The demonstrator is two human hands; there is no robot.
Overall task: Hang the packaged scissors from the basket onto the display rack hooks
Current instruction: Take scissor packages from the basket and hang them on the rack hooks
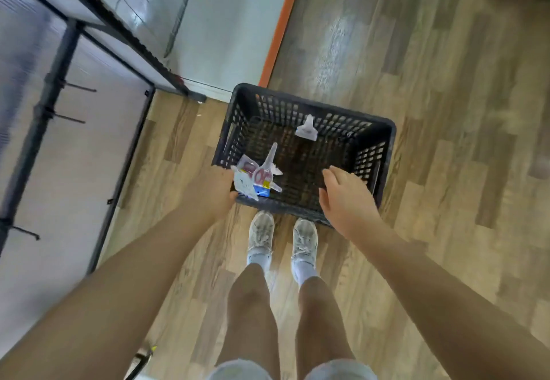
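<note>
A black plastic basket (384, 135) sits on the wooden floor in front of my feet. My left hand (212, 193) grips a bunch of packaged scissors (256, 175) with pink handles above the basket's near left corner. One more clear package (306, 129) lies inside the basket toward the far side. My right hand (345, 198) hovers over the basket's near right side with fingers relaxed, holding nothing. The display rack (44, 111) with its black hooks (80, 87) stands at the left.
The rack's black frame and translucent panels fill the left side, with several bare hooks sticking out. An orange-edged white wall panel (279, 22) runs behind the basket. Wooden floor extends to the right. My shoes (262, 233) stand just behind the basket.
</note>
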